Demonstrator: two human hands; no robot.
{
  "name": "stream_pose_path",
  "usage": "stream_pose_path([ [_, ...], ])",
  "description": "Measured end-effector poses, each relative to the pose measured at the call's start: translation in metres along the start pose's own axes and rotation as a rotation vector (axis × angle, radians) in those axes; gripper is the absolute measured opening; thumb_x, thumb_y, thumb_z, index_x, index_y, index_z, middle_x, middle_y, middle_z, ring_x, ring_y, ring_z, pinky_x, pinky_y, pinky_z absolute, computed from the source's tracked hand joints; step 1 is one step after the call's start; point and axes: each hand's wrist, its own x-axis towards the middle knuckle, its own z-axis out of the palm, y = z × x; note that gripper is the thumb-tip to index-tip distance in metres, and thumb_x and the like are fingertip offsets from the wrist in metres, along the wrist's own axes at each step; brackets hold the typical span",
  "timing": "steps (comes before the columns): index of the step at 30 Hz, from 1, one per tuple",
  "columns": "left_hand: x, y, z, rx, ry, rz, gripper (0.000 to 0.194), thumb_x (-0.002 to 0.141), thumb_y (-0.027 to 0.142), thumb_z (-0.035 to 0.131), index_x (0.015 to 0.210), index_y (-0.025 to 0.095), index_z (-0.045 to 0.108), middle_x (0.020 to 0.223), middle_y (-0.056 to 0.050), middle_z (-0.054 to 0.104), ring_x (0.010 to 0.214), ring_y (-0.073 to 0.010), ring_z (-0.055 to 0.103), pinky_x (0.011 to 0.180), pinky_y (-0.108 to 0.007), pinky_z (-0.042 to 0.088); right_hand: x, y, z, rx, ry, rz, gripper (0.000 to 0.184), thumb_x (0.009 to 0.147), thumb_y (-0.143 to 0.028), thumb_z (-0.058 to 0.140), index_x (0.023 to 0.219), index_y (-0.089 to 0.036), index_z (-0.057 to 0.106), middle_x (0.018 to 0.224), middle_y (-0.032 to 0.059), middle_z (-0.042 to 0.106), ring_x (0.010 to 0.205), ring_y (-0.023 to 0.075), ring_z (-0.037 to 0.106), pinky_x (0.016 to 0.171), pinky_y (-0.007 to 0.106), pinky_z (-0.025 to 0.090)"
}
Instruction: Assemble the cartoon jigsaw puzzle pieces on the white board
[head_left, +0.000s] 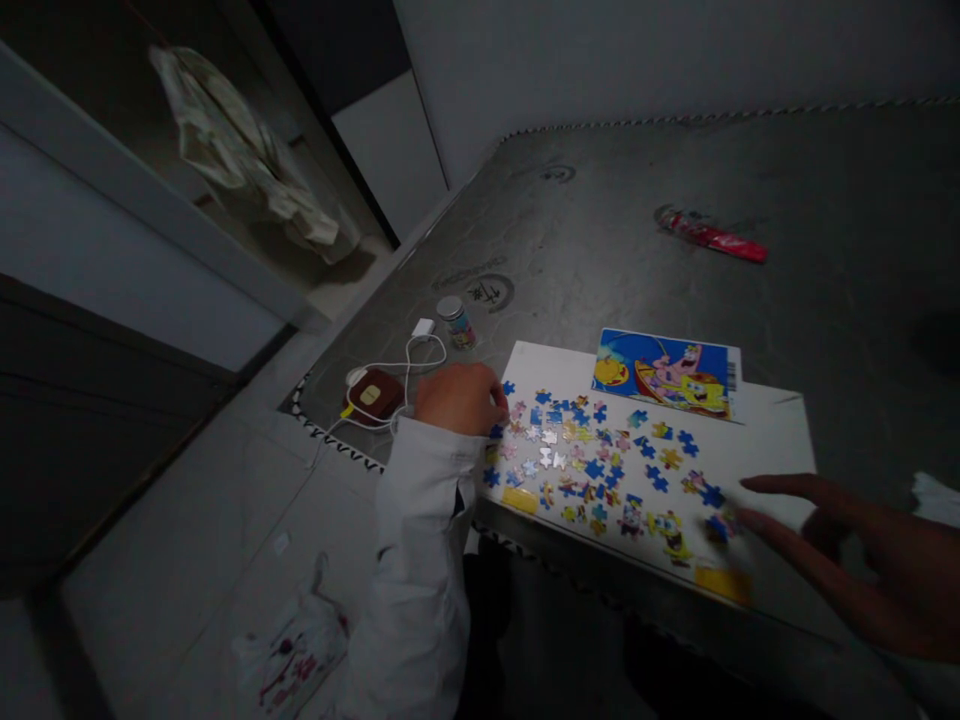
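Glossy printed card and smooth board on a dull grey, quilted-looking mattress (577, 260).
The jigsaw pieces (595, 468) look like printed cardboard with a slight sheen; the white board (776, 440) beneath is smooth and pale, with shiny yellow-orange patches (724, 584) along its near edge, and the picture card (667, 373) is slick and coated. At left, a clear, shiny jar (459, 330) wears a metallic-looking lid (450, 306), near a smooth white plastic charger plug (423, 328), a rubbery-looking cable (407, 372) and a brown leather-like case (384, 397). Far right lies a crinkled, glossy red plastic packet (712, 238). The near sleeve (427, 545) is matt, creased cloth; braided cord trims the mattress; the floor tiles (281, 475) are smooth with a faint shine.
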Motion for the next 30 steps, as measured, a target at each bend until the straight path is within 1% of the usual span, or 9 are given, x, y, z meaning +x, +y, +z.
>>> stream_pose_path([
  [3, 0.003, 0.003, 0.002, -0.022, -0.022, 0.070, 0.019, 0.098, 0.035, 0.087, 0.116, 0.032, 0.093, 0.127, -0.007, 0.088, 0.125, -0.0325, 0.080, 0.106, -0.043, 0.062, 0.008, -0.001, -0.015, 0.143, -0.157, 0.034, 0.108, 0.088, -0.113, 0.020, 0.124, -0.036, 0.085, 0.066, 0.0037, 0.078, 0.039, 0.0264, 0.064, 0.044, 0.042, 0.047],
  [5, 0.007, 0.005, 0.004, -0.040, -0.050, 0.145, 0.019, 0.097, 0.033, 0.086, 0.115, 0.033, 0.094, 0.122, -0.005, 0.089, 0.118, -0.0302, 0.081, 0.103, -0.041, 0.061, 0.009, -0.005, -0.023, 0.135, -0.249, 0.022, 0.104, 0.089, -0.112, 0.025, 0.124, -0.034, 0.085, 0.065, 0.0037, 0.078, 0.040, 0.0263, 0.065, 0.043, 0.041, 0.044],
  [8, 0.012, 0.005, 0.006, -0.027, -0.075, 0.217, 0.020, 0.096, 0.033, 0.086, 0.115, 0.034, 0.093, 0.118, -0.005, 0.089, 0.112, -0.0287, 0.082, 0.102, -0.040, 0.061, 0.003, -0.020, -0.029, 0.029, -0.054, 0.016, 0.084, 0.107, -0.089, 0.024, 0.126, -0.032, 0.082, 0.072, 0.0033, 0.080, 0.046, 0.0248, 0.067, 0.052, 0.041, 0.049],
  [14, 0.018, -0.001, 0.012, 0.039, -0.075, 0.098, 0.025, 0.094, 0.042, 0.088, 0.117, 0.033, 0.093, 0.127, -0.011, 0.088, 0.118, -0.0389, 0.080, 0.102, -0.050, 0.062, -0.001, -0.039, -0.026, -0.113, -0.028, -0.003, 0.070, 0.114, -0.073, 0.029, 0.128, -0.029, 0.081, 0.072, 0.0023, 0.079, 0.053, 0.0237, 0.068, 0.054, 0.036, 0.041],
  [16, 0.017, -0.001, 0.012, 0.031, -0.080, 0.093, 0.027, 0.092, 0.042, 0.090, 0.117, 0.032, 0.092, 0.128, -0.011, 0.088, 0.118, -0.0395, 0.081, 0.104, -0.052, 0.061, 0.000, -0.038, -0.025, -0.121, -0.034, -0.005, 0.070, 0.114, -0.073, 0.030, 0.129, -0.029, 0.082, 0.073, 0.0026, 0.079, 0.054, 0.0238, 0.068, 0.055, 0.036, 0.042],
  [20, 0.011, 0.003, 0.008, -0.001, -0.088, 0.123, 0.026, 0.093, 0.034, 0.089, 0.118, 0.028, 0.089, 0.130, -0.010, 0.087, 0.118, -0.0338, 0.080, 0.106, -0.047, 0.060, -0.001, -0.034, -0.023, -0.074, -0.012, -0.005, 0.079, 0.112, -0.080, 0.023, 0.127, -0.029, 0.082, 0.072, 0.0028, 0.079, 0.049, 0.0231, 0.065, 0.053, 0.037, 0.042],
  [22, 0.007, 0.005, 0.005, 0.002, -0.122, 0.079, 0.029, 0.090, 0.033, 0.091, 0.118, 0.029, 0.088, 0.131, -0.008, 0.087, 0.119, -0.0313, 0.081, 0.107, -0.044, 0.060, -0.002, -0.031, -0.023, -0.040, 0.005, -0.005, 0.086, 0.109, -0.087, 0.020, 0.125, -0.030, 0.082, 0.071, 0.0032, 0.078, 0.045, 0.0234, 0.063, 0.051, 0.038, 0.040],
  [26, 0.003, 0.008, 0.003, 0.010, -0.137, 0.033, 0.023, 0.089, 0.034, 0.092, 0.111, 0.027, 0.090, 0.129, -0.009, 0.088, 0.123, -0.0339, 0.080, 0.110, -0.048, 0.060, 0.000, -0.020, -0.020, 0.012, -0.055, 0.010, 0.095, 0.099, -0.101, 0.022, 0.124, -0.033, 0.083, 0.069, 0.0058, 0.078, 0.042, 0.0260, 0.062, 0.047, 0.040, 0.041],
  [30, 0.003, 0.010, 0.005, 0.013, -0.140, 0.007, 0.019, 0.087, 0.034, 0.094, 0.103, 0.025, 0.090, 0.121, -0.012, 0.090, 0.120, -0.0363, 0.082, 0.110, -0.051, 0.062, 0.009, 0.006, -0.014, 0.058, -0.114, 0.036, 0.092, 0.095, -0.104, 0.029, 0.124, -0.037, 0.086, 0.071, 0.0090, 0.079, 0.043, 0.0289, 0.064, 0.047, 0.045, 0.047],
])
